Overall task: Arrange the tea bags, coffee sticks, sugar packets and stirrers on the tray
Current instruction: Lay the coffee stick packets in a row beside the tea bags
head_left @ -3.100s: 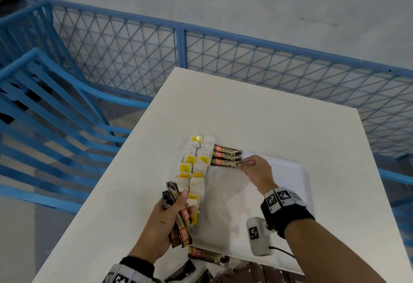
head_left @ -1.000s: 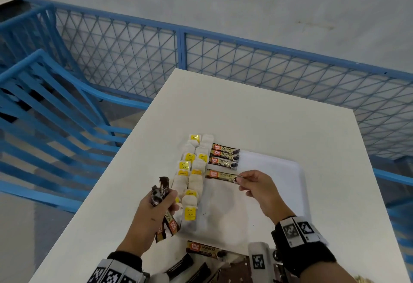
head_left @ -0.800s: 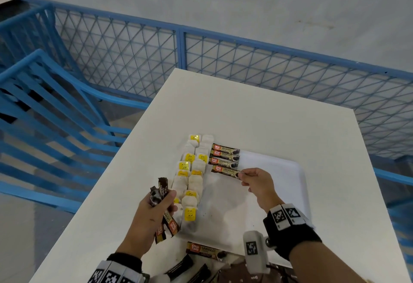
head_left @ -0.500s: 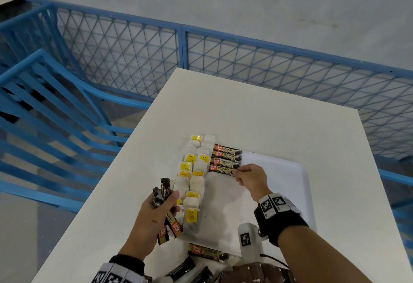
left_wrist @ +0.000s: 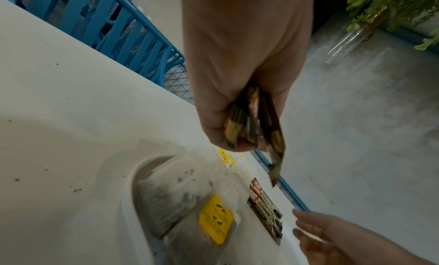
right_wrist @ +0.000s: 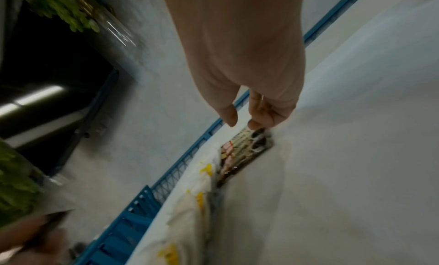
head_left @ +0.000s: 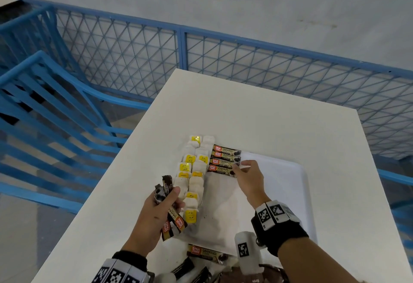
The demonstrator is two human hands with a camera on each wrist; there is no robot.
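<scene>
A blue mesh railing [head_left: 245,63] stands behind the white table [head_left: 257,121]

I put one more coffee stick [head_left: 221,169] down on the tray [head_left: 288,184]. Before there were three in the row, now there are four side by side. My right hand [head_left: 249,178] let go of it, and my fingertips [head_left: 237,167] only touch its end.

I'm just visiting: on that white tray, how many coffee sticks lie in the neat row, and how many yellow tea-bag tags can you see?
Coffee sticks in the row: 4
Yellow tea-bag tags: 8
Total: 12
Not counted: the bundle of coffee sticks gripped in the left hand; its number is hidden.
</scene>
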